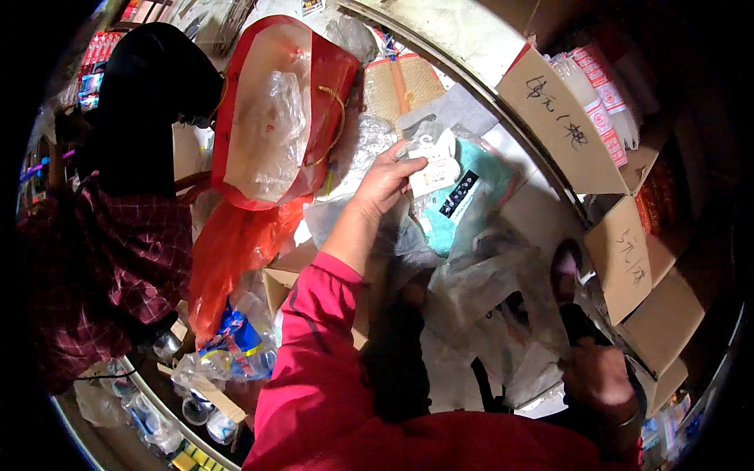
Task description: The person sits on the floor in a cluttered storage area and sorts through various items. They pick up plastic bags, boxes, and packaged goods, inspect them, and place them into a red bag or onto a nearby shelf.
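Left hand [385,184]: grip pinched on white tag [433,169], teal cloth [485,193] at tag's four o'clock; right hand [600,377] at view's four o'clock, cannot tell its grip

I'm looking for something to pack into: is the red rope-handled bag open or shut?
Open: the red rope-handled bag gapes, showing its pale inside and crumpled clear plastic.

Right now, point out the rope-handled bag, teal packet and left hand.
Rope-handled bag [331,69], head view: side wall.
Teal packet [484,182], head view: teal front.
Left hand [383,187], head view: its back.
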Demonstrator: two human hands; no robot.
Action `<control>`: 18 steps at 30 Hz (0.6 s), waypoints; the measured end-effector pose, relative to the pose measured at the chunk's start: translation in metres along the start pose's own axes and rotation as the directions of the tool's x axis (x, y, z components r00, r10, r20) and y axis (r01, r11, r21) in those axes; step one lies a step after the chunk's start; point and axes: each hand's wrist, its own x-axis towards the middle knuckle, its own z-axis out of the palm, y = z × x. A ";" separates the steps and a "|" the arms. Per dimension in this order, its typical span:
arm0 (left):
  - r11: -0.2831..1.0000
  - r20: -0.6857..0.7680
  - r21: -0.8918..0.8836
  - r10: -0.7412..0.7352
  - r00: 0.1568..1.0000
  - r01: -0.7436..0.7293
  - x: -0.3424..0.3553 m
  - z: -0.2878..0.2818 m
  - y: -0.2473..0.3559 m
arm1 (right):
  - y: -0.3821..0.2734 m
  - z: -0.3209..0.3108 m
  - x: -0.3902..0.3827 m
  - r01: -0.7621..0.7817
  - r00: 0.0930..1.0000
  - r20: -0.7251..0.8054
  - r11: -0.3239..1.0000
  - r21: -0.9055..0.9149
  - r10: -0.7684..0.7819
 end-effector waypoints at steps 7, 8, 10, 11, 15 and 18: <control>0.925 -0.021 0.373 0.085 0.996 -0.072 -0.019 0.000 0.012 | -0.020 -0.013 0.007 -0.035 0.987 0.148 0.991 -0.127 0.054; 0.553 -0.157 0.832 0.151 0.976 0.048 -0.025 0.005 0.020 | -0.023 -0.013 0.008 -0.060 0.977 0.195 0.986 -0.157 0.091; 0.355 -0.095 0.935 0.250 0.964 0.000 -0.026 -0.008 0.012 | -0.028 -0.013 0.004 -0.108 0.960 0.233 0.974 -0.197 0.154; 0.691 -0.118 0.717 0.246 0.962 -0.089 -0.031 -0.005 0.020 | -0.030 -0.011 0.001 -0.133 0.957 0.228 0.970 -0.205 0.180; 0.937 -0.085 0.008 0.348 0.934 -0.348 -0.066 -0.002 0.059 | -0.035 -0.015 0.002 -0.039 0.967 0.233 0.966 -0.257 0.101; 0.880 -0.234 -0.046 0.451 0.861 -0.473 -0.077 -0.011 0.081 | -0.045 -0.024 0.003 0.028 0.965 0.256 0.951 -0.307 0.054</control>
